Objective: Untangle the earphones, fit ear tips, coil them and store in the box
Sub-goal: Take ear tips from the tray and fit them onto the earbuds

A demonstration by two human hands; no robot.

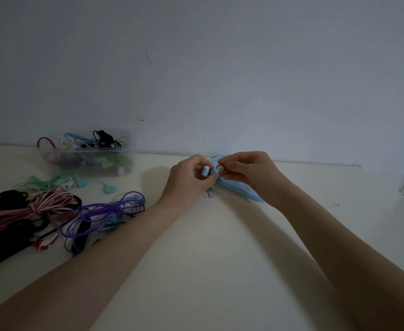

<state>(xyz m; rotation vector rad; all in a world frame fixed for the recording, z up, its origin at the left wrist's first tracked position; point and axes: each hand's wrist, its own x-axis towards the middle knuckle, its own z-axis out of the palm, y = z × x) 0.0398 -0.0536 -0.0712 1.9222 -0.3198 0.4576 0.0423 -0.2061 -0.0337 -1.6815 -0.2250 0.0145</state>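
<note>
The blue earphones (238, 187) are up off the table (220, 259) near its far edge, held between both hands close to the wall (220, 68). The left hand (189, 180) pinches one earbud (205, 171), its white tip pointing up, with fingers curled tight round the stem; the right hand (248, 173) pinches what looks like a small white ear tip (220, 168) against the second bud, fingers clamped close together. The coiled blue cable trails down and to the right under the right hand, and a thin loop hangs below the left. By the look of it, the step in hand is fitting a tip. The set should be very light; the cable is soft and limp and will spring out of its coil if let go, so it wants holding at the bundle's middle. The buds are small, hard and smooth, best gripped by the body near the nozzle, while the tip is soft, tiny and easy to drop or lose. Well to the left stands the clear box (88, 158), already holding several sets, and nearer lie a green set (52, 181), a purple coil (105, 211), a red-and-white coil (29, 209) and black cables (5, 235) in a loose pile.
</note>
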